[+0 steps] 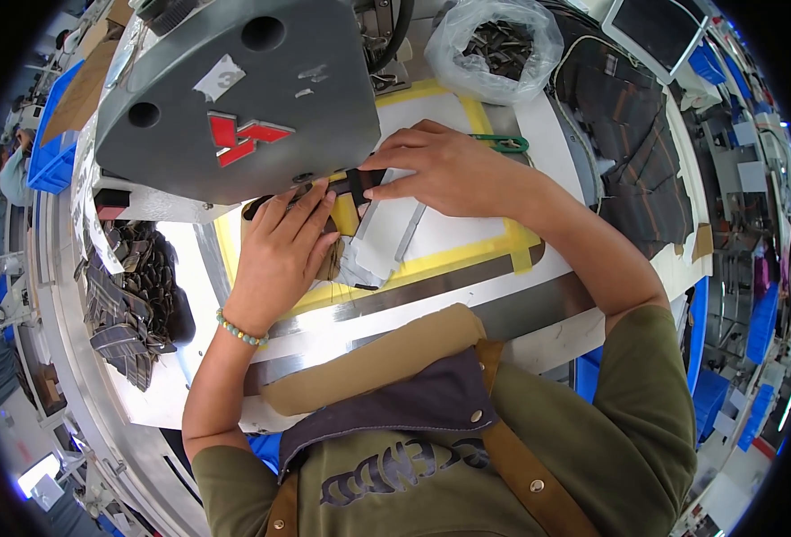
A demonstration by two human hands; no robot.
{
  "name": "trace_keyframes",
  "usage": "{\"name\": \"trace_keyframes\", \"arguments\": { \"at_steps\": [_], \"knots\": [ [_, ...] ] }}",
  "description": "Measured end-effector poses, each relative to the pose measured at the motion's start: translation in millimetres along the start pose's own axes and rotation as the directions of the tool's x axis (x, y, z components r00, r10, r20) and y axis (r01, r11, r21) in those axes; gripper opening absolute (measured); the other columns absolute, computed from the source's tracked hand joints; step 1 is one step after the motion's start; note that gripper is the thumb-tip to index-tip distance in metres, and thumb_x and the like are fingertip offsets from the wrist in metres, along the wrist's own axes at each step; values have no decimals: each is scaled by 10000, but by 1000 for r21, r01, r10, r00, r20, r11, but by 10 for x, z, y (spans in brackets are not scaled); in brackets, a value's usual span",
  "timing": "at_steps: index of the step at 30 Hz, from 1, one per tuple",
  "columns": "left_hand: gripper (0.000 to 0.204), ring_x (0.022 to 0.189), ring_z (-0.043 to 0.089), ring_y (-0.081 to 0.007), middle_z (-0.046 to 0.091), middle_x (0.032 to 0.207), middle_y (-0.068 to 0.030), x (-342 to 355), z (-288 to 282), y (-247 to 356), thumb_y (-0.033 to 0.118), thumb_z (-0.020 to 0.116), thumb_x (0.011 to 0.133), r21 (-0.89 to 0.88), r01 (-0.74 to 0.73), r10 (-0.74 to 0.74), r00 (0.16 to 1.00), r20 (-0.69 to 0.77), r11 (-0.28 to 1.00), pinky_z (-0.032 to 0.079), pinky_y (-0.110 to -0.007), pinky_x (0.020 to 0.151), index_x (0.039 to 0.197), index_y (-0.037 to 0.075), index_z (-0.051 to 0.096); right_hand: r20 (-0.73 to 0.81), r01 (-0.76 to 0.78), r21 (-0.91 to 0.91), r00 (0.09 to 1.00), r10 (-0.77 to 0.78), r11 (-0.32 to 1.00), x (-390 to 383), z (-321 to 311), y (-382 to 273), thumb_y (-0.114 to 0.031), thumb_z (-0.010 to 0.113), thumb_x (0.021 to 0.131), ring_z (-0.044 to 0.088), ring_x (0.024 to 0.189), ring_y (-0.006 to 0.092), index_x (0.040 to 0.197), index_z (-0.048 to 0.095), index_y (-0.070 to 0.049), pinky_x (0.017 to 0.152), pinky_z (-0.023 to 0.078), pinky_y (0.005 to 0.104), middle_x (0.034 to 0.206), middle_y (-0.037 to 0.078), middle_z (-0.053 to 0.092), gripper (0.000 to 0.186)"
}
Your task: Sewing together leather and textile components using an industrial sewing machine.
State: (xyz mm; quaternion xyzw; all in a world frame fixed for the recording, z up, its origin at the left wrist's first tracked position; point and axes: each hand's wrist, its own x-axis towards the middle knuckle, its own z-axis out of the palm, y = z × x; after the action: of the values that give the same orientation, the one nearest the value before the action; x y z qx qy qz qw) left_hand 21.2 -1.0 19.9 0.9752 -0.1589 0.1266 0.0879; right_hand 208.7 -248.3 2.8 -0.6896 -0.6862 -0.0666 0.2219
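Across the olive shirt [583,421], below the grey machine head [270,98], dark, arched lettering [377,479] is spelling a word, its right end partly running in beside a brown strap [525,479]. On the underside of the machine head itself, a red block-like emblem [223,130] is standing out, edged in white. Above that emblem, on the same machine head, a torn white sticker [219,79] is bearing a single figure. Two pale scraps [312,72] beside the sticker are showing nothing legible.
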Motion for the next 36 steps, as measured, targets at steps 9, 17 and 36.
{"name": "trace_keyframes", "arguments": {
  "at_steps": [9, 17, 36],
  "knots": [
    [503, 1351, 611, -362, 663, 1507, -131, 57, -12, -55, 178, 775, 972, -24, 32, -31, 999, 39, 999, 487, -484, 1162, 1438, 11, 685, 45, 24, -33, 999, -23, 999, 70, -33, 95, -76, 697, 936, 671, 1256, 227, 1204, 863, -222, 1070, 533, 423, 1399, 23, 752, 348],
    [460, 1223, 641, -356, 703, 1399, -133, 125, 34, -138, 206, 749, 1006, -29, 79, -78, 996, 40, 996, 499, -476, 1059, 1422, 18, 694, -14, 34, -48, 999, -35, 998, 123, 12, 197, -46, 708, 906, 689, 1211, 261, 1217, 842, -189, 1090, 547, 434, 1263, 33, 771, 368],
    [431, 1170, 651, -354, 751, 1347, -152, 80, -35, -154, 211, 726, 1030, -27, 117, -116, 993, 21, 993, 460, -472, 1123, 1418, 23, 710, -125, -43, -202, 992, 18, 978, 33, 149, 119, -45, 714, 901, 672, 1267, 227, 1200, 774, -88, 1208, 485, 479, 1306, 19, 734, 307]
  ]
}}
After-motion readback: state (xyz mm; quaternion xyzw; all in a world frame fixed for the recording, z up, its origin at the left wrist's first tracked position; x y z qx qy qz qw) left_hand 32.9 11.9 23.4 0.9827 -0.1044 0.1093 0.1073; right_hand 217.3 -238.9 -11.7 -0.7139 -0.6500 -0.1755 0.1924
